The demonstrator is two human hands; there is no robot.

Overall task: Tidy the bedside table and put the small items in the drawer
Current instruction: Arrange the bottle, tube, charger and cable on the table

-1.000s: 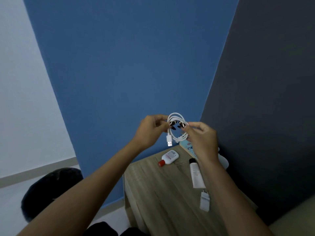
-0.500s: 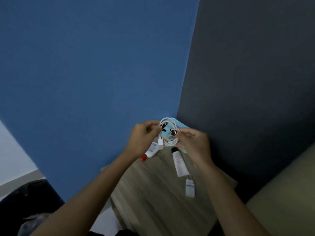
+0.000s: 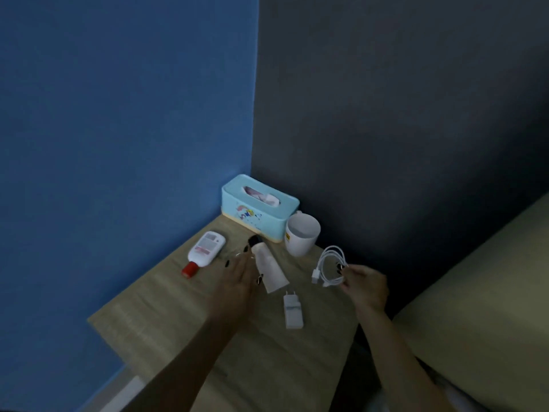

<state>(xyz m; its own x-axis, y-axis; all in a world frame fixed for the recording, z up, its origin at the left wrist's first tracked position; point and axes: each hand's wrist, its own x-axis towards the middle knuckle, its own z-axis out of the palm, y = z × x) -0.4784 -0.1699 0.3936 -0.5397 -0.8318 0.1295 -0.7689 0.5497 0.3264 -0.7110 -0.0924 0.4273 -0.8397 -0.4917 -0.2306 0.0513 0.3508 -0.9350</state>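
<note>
White charging cable, wound into a loose coil, hangs from the right hand, whose grip is a narrow pinch of thumb and fingertips on the bundle's right side, the USB plugs dangling at the coil's lower left. That hand is raised a little above the wooden counter, wrist bent up, forearm running back toward the lower right near the bed. The left hand reaches forward over the counter with its grip wide and holding nothing, fingers spread and pointing away, fingertips at the dark-capped end of the white tube, which lies just right of that palm; whether they touch it I cannot tell. Left of the left hand lies the red-capped white bottle; nearer than the tube, between the two hands, lies the white charger plug. Beyond both hands stand the blue tissue box and the white mug, touching or nearly so. The step looks to be gathering small items for the drawer, which is not visible. To do it well, the coil should stay pinched across all its loops so it does not spring open, and the left hand should close on the tube at mid-body, since it is soft and could roll. The mug probably stays put.
</note>
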